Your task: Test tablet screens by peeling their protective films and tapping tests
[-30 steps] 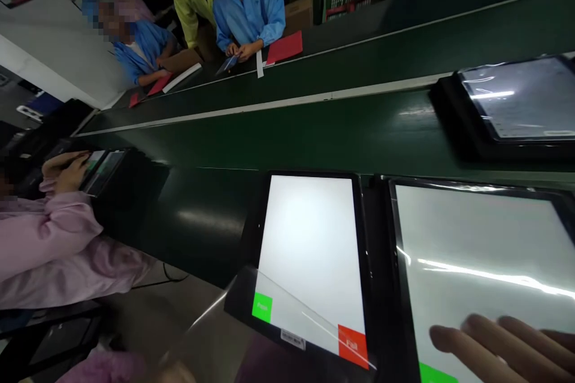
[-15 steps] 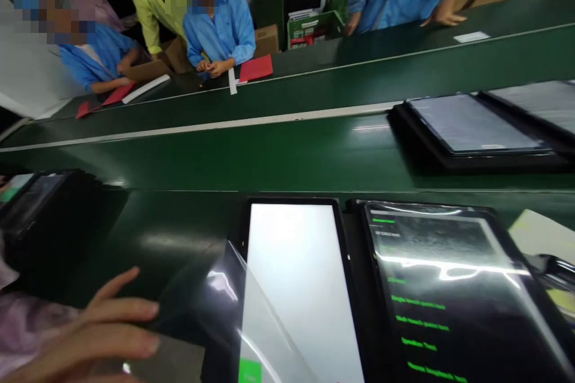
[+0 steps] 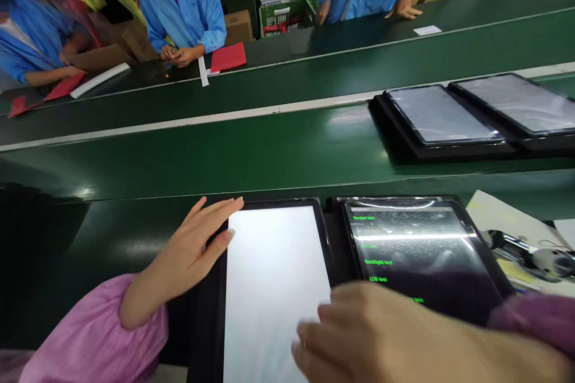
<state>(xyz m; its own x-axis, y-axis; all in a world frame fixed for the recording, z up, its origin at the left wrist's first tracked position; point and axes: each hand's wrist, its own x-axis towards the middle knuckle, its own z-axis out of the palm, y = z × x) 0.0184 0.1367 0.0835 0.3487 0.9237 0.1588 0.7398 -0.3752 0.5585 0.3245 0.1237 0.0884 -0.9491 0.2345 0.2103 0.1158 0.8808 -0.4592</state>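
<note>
A tablet with a bright white screen [image 3: 274, 275] lies in front of me in a black case. My left hand [image 3: 197, 245] is at its upper left corner, fingers stretched out and thumb apart, with the fingertips on the edge of the screen. Over the lower right part of that screen is my right hand [image 3: 359, 335], blurred, its fingers bent downward; whether anything is between them is hidden. Beside it, a second tablet [image 3: 404, 251] shows green test lines on a dark screen under a shiny cover film. My right hand and forearm cover its lower part.
Two more tablets [image 3: 444, 114] in black cases lie on the green conveyor [image 3: 269, 152] at right. Papers [image 3: 498, 215] and a metal tool [image 3: 512, 245] sit right of the dark-screened tablet. Across the line, people in blue work beside a red sheet [image 3: 228, 57].
My left hand has moved right onto the tablet's corner, and my right hand has come into view. The clear film with a green tab over the white screen no longer shows. The view has shifted.
</note>
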